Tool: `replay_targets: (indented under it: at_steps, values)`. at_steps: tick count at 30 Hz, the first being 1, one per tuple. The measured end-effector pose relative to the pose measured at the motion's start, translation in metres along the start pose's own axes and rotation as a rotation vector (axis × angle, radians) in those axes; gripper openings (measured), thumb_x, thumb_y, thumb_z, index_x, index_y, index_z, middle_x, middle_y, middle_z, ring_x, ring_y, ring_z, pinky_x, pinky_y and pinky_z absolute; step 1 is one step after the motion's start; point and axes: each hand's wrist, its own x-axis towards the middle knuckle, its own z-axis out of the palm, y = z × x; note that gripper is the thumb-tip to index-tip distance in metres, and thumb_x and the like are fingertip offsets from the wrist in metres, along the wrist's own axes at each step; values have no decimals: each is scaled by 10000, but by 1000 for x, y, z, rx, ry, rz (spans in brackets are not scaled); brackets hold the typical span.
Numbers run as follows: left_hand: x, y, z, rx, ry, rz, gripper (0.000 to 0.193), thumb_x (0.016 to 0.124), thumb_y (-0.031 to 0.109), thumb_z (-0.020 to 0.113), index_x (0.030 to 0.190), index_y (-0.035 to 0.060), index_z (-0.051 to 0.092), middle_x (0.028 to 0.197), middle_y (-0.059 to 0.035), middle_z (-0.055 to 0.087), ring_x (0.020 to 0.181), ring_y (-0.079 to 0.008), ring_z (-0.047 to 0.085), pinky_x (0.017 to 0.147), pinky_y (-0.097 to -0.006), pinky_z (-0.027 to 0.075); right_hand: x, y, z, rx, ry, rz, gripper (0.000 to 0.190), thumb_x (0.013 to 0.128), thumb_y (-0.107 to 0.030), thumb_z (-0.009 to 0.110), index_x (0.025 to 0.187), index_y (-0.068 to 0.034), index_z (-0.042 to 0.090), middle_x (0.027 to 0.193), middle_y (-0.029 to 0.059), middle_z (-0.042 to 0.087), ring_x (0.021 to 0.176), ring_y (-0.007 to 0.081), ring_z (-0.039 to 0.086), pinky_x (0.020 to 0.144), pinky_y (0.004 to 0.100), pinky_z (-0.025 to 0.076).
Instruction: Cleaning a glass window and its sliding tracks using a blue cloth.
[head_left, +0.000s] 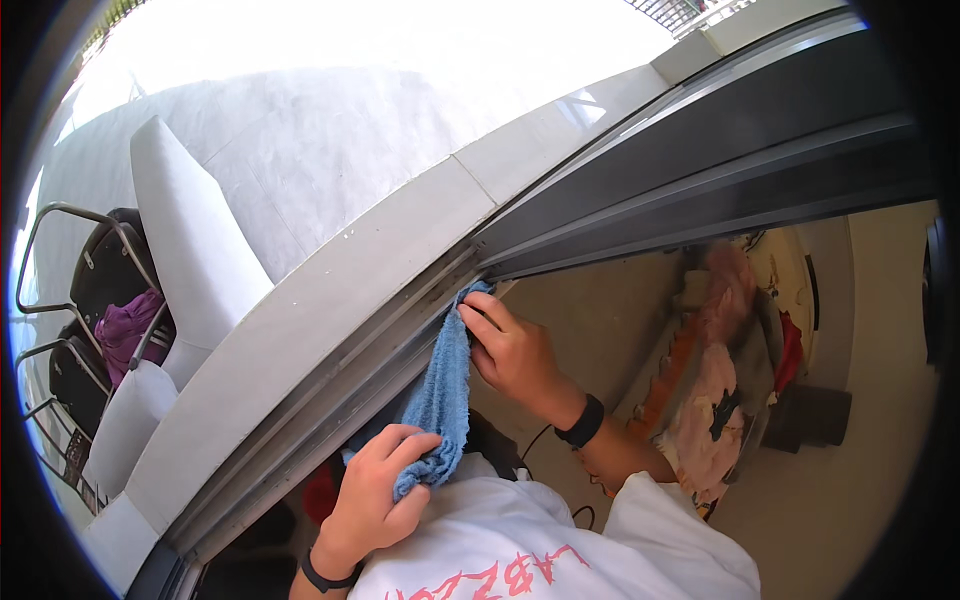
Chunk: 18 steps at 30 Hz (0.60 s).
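Observation:
A blue terry cloth (442, 375) stretches between both hands along the inner edge of a sliding-door or window track (375, 337). My right hand (514, 352) pinches its narrow upper end against the frame, close to where the dark sliding panel (675, 180) meets the track. The bunched lower end is gripped in my left hand (386, 476), nearer my body. Part of the cloth between the hands hangs over the track's inner side. Specks of dirt show in the track grooves.
Outside the pale stone sill (322, 300) lies a grey floor (300, 150). White padded seats (195, 232) and metal-framed chairs (112, 270) stand at left, one with a purple cloth (131, 330). Inside, at right, are pink fabric (709, 450) and a dark cylinder (817, 416).

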Motion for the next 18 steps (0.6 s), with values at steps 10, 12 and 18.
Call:
replay_targets:
  at_steps: [10, 12, 18]
  values:
    - [21, 9, 12, 31, 25, -3, 473, 708, 73, 590, 1163, -37, 656, 1096, -226, 642, 973, -420, 635, 905, -418, 514, 0, -5, -10, 88, -23, -247, 148, 804, -177, 708, 728, -74, 633, 737, 95, 658, 753, 270, 656, 1047, 521, 462]
    - [19, 9, 10, 56, 34, -25, 469, 715, 68, 595, 1167, -38, 652, 1091, -228, 643, 974, -421, 635, 902, -416, 514, 6, -8, -12, 71, -97, -269, 238, 810, -206, 705, 637, -75, 607, 623, 92, 630, 697, 276, 650, 1101, 551, 416]
    - [20, 4, 8, 58, 69, -9, 440, 762, 85, 635, 1196, 7, 638, 1093, -214, 633, 984, -434, 624, 873, -457, 515, 24, -22, -9, -209, -405, -232, 305, 840, -295, 649, 648, -72, 728, 608, 133, 674, 615, 338, 685, 1168, 618, 309]
